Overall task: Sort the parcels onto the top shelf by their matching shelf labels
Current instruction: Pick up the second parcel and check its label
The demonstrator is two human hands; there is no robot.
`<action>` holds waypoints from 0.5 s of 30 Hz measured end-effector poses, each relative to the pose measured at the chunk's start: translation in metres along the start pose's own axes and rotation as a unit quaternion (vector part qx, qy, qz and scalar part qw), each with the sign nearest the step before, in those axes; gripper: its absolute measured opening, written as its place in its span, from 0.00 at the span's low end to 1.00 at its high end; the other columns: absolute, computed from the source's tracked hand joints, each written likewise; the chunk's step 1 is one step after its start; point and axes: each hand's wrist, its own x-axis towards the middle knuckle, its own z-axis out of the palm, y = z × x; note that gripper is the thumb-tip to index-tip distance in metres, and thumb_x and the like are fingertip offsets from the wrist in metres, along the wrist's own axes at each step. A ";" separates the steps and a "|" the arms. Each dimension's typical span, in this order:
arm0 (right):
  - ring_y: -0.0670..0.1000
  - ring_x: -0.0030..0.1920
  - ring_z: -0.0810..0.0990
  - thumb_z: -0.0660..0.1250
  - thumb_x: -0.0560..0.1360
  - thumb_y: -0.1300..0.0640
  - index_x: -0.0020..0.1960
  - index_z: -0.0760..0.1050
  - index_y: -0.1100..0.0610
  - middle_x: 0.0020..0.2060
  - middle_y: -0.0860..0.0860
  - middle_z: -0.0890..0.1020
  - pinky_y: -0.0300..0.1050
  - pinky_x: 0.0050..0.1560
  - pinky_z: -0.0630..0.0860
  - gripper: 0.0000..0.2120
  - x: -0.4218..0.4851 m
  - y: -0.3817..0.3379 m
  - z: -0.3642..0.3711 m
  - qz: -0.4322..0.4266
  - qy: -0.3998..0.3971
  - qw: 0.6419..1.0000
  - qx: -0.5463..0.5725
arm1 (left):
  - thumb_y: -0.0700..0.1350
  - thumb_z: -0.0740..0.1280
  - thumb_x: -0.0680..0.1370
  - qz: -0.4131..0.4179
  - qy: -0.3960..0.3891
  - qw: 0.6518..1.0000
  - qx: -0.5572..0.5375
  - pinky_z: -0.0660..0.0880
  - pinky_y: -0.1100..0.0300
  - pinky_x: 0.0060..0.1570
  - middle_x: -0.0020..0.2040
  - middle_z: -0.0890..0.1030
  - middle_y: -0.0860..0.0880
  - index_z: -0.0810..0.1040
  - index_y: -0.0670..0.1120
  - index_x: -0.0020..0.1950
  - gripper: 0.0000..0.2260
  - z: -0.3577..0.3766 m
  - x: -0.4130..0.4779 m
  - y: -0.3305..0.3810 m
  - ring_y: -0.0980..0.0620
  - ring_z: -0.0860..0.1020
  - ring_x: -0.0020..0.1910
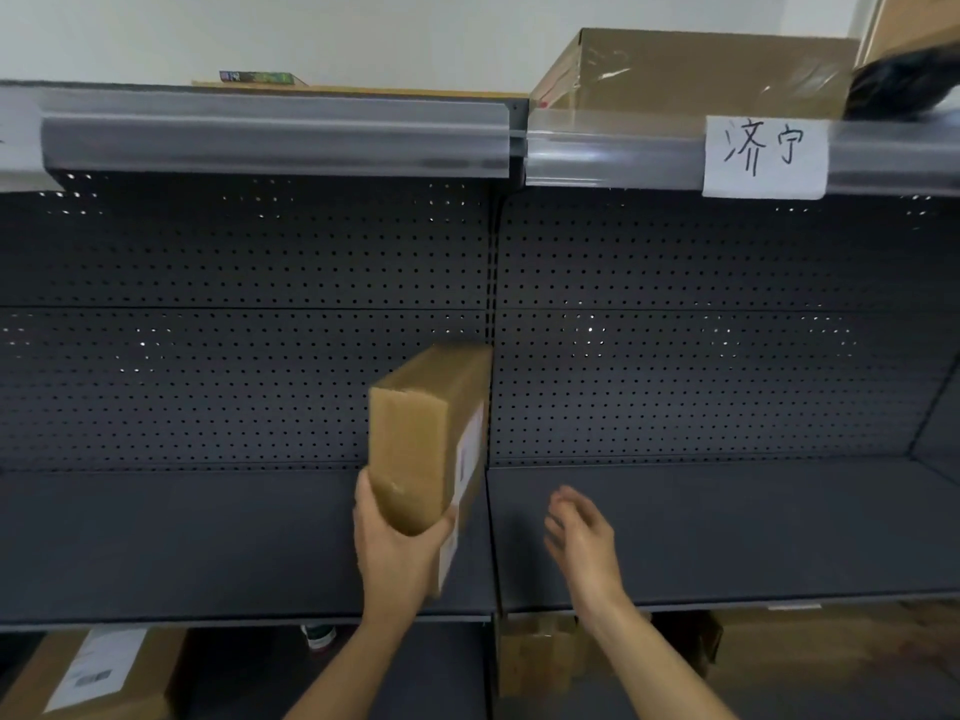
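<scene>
Parcel (422, 439): one brown cardboard box, held in the left hand (396, 550) at its lower end. Fingers wrap the left side and the thumb presses the right edge, so the grip closes on the bottom corner. Long axis runs steeply upward, tilted slightly to the right; the upper end points toward the underside of the top shelf (275, 132), the lower end toward the person. A broad plain face is turned to the camera. A white shipping label (464, 475) lies on the narrow right-hand face, its text unreadable.

Right hand (582, 540): empty, fingers spread and loosely curled, blurred, to the right of the parcel and apart from it.

Position: the parcel is in the air in front of the dark middle shelf (208, 543), before the upright post that divides the two bays, and well below the top shelf.

Behind the parcel stands a dark perforated back panel (234, 314). On the top shelf's front rail, up and to the right of the parcel, a white paper label (764, 155) bears handwritten characters. Above that label sits a large taped cardboard box (691, 72). A thin flat item (255, 77) lies on the top shelf, up and to the left of the parcel. Further boxes (98, 672) lie below the middle shelf.
</scene>
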 end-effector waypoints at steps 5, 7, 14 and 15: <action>0.58 0.74 0.72 0.68 0.81 0.52 0.81 0.62 0.53 0.76 0.54 0.71 0.53 0.66 0.72 0.31 0.005 0.035 0.003 0.116 -0.025 0.992 -0.039 | 0.55 0.80 0.66 -0.127 -0.011 0.965 -0.228 0.73 0.47 0.63 0.67 0.75 0.53 0.58 0.64 0.75 0.44 0.003 -0.012 0.009 0.52 0.76 0.63; 0.59 0.72 0.73 0.66 0.82 0.51 0.83 0.58 0.51 0.76 0.54 0.72 0.54 0.63 0.74 0.32 0.005 0.043 0.008 0.155 -0.038 0.987 -0.023 | 0.63 0.80 0.59 -0.166 -0.026 0.947 -0.275 0.75 0.40 0.62 0.66 0.77 0.53 0.60 0.68 0.72 0.46 0.006 -0.016 0.011 0.49 0.78 0.63; 0.60 0.56 0.80 0.55 0.85 0.45 0.66 0.79 0.56 0.46 0.55 0.89 0.62 0.67 0.75 0.21 -0.012 0.033 0.019 0.159 -0.069 0.977 0.128 | 0.50 0.72 0.76 -0.201 -0.060 0.911 -0.355 0.79 0.35 0.54 0.63 0.80 0.50 0.62 0.64 0.73 0.30 0.016 -0.028 0.022 0.46 0.81 0.59; 0.60 0.56 0.81 0.54 0.85 0.43 0.64 0.80 0.56 0.44 0.54 0.90 0.64 0.68 0.74 0.22 -0.014 0.029 0.020 0.148 -0.074 0.976 0.140 | 0.51 0.72 0.76 -0.207 -0.061 0.907 -0.362 0.79 0.34 0.53 0.63 0.80 0.49 0.62 0.64 0.73 0.30 0.016 -0.028 0.022 0.45 0.81 0.59</action>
